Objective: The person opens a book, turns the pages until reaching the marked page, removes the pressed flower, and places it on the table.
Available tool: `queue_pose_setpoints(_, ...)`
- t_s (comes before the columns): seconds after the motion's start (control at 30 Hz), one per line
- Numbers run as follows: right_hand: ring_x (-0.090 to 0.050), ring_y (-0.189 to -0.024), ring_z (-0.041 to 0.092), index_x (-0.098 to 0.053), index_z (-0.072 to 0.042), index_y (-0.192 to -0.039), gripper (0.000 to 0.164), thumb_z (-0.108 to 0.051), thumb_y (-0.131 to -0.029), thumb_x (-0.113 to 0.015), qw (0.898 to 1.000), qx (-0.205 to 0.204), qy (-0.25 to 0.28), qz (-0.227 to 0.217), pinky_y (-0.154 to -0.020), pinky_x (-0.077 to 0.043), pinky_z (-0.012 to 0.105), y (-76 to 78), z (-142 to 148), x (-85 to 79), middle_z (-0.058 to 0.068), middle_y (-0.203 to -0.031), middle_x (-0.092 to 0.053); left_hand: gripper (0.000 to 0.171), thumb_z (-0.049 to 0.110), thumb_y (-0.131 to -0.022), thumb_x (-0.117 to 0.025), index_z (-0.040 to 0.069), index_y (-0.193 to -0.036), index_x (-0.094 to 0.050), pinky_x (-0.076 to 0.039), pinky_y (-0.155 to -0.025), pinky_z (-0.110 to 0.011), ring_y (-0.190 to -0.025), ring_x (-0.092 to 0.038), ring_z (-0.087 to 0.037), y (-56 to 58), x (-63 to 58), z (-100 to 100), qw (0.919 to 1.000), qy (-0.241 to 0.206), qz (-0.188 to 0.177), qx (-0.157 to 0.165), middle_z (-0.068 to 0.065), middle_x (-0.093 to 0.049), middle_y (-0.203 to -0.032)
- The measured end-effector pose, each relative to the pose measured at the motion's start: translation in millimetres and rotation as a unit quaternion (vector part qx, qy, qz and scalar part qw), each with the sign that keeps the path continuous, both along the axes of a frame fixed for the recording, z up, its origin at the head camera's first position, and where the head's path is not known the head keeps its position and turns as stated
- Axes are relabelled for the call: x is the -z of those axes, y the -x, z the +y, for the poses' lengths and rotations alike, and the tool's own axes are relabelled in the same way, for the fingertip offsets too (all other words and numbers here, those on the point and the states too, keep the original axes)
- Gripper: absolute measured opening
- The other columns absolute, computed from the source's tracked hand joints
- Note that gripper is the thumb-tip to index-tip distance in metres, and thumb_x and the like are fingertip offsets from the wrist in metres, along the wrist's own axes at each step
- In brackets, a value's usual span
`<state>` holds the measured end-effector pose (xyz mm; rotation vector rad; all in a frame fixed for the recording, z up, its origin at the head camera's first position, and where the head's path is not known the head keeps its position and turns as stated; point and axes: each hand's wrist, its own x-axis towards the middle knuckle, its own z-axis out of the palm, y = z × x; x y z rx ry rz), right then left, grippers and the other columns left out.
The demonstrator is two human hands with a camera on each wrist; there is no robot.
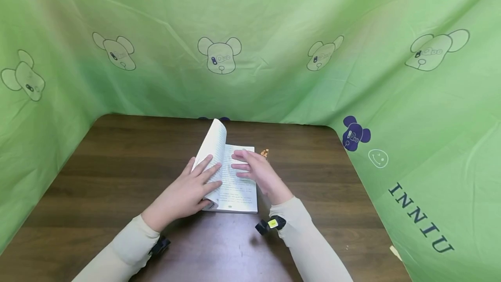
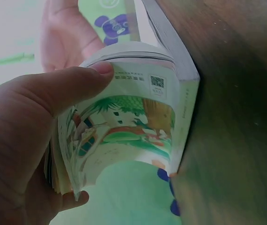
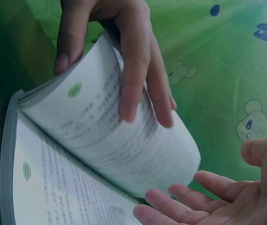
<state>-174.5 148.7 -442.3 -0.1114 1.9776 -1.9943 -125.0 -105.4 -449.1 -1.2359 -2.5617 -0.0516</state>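
Observation:
An open paperback book (image 1: 239, 195) lies on the table, its left-hand bundle of pages (image 1: 212, 145) raised and bowed. My left hand (image 1: 189, 190) grips that bundle, fingers spread over the printed side. In the left wrist view the thumb (image 2: 79, 84) presses near its bottom edge, beside an illustrated cover (image 2: 129, 124) with a QR code. My right hand (image 1: 258, 171) hovers over the right page with fingers loosely extended. The right wrist view shows its palm turned up, fingertips (image 3: 154, 199) close to the raised pages (image 3: 100, 108); whether they touch is unclear.
The dark wooden table (image 1: 117, 177) is bordered by a green cloth (image 1: 274, 90) printed with bear heads. A small orange patterned piece (image 1: 265, 152) shows behind my right hand. A black wrist device (image 1: 270, 224) sits at my right cuff.

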Motion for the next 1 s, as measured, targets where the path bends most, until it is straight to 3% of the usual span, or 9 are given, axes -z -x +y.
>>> queue_pose_setpoints(0.17, -0.059, -0.131, 0.04, -0.042, 0.006, -0.151, 0.063, -0.043, -0.111, -0.039, 0.999, -0.027, 0.02, -0.005, -0.107, -0.046, 0.058, 0.0, -2.4, -2.6, 0.024, -0.153, -0.049, 0.055, 0.043, -0.08, -0.086, 0.021, -0.128, -0.071, -0.027, -0.116, -0.069, -0.153, -0.028, -0.039, 1.4, -2.0, 14.1, 0.9984, 0.031, 0.041, 0.024, -0.012, -0.046, -0.158)
queue_pose_setpoints(0.3, -0.067, -0.121, 0.033, -0.044, 0.004, -0.15, 0.062, -0.043, -0.111, -0.036, 0.999, -0.034, 0.018, -0.014, -0.105, -0.049, 0.057, -0.5, -3.9, -4.3, 0.025, -0.151, -0.05, 0.044, 0.04, -0.08, -0.085, 0.02, -0.117, -0.073, -0.027, -0.117, -0.068, -0.152, -0.034, -0.037, 4.4, -2.8, 23.5, 0.9906, 0.07, 0.104, 0.056, -0.01, -0.052, -0.154)
queue_pose_setpoints(0.5, -0.071, -0.105, 0.019, -0.046, 0.002, -0.15, 0.058, -0.041, -0.111, -0.04, 0.999, -0.022, 0.023, -0.018, -0.1, -0.055, 0.048, -2.3, -3.4, -4.2, 0.024, -0.152, -0.05, 0.028, 0.023, -0.085, -0.078, 0.021, -0.113, -0.073, -0.03, -0.117, -0.064, -0.146, -0.043, -0.032, 7.4, -9.9, 32.1, 0.9707, 0.128, 0.183, 0.089, -0.008, -0.057, -0.15)
queue_pose_setpoints(0.67, -0.067, -0.112, 0.019, -0.046, 0.001, -0.151, 0.059, -0.042, -0.11, -0.04, 0.999, -0.027, 0.028, -0.015, -0.087, -0.057, 0.029, -4.0, -2.4, -6.4, 0.023, -0.152, -0.05, 0.042, 0.014, -0.088, -0.073, 0.023, -0.129, -0.066, -0.039, -0.112, -0.06, -0.146, -0.043, -0.029, 6.1, -12.6, 35.8, 0.9502, 0.143, 0.249, 0.12, -0.007, -0.05, -0.156)
queue_pose_setpoints(0.73, -0.064, -0.12, 0.023, -0.046, 0.001, -0.151, 0.06, -0.043, -0.11, -0.04, 0.999, -0.029, 0.028, -0.013, -0.088, -0.056, 0.028, -5.1, -2.0, -7.5, 0.023, -0.152, -0.05, 0.051, 0.012, -0.087, -0.074, 0.023, -0.135, -0.062, -0.041, -0.11, -0.059, -0.149, -0.039, -0.03, 4.7, -12.1, 36.3, 0.9456, 0.138, 0.265, 0.128, -0.008, -0.044, -0.16)
queue_pose_setpoints(0.87, -0.062, -0.126, 0.028, -0.046, 0.001, -0.15, 0.062, -0.045, -0.11, -0.039, 0.999, -0.023, 0.02, -0.008, -0.093, -0.055, 0.031, -6.3, -0.2, -9.0, 0.024, -0.15, -0.052, 0.067, 0.008, -0.085, -0.076, 0.024, -0.146, -0.053, -0.042, -0.109, -0.059, -0.152, -0.033, -0.031, 4.1, -8.4, 35.9, 0.9457, 0.111, 0.274, 0.134, -0.009, -0.032, -0.167)
queue_pose_setpoints(1.0, -0.067, -0.111, 0.022, -0.047, 0.004, -0.148, 0.062, -0.045, -0.11, -0.038, 0.999, -0.02, 0.027, -0.006, -0.092, -0.056, 0.033, -5.8, 2.4, -9.0, 0.026, -0.144, -0.055, 0.086, 0.0, -0.083, -0.075, 0.027, -0.157, -0.041, -0.039, -0.112, -0.062, -0.153, -0.031, -0.032, 5.0, -5.1, 34.1, 0.9547, 0.05, 0.258, 0.14, -0.006, -0.027, -0.169)
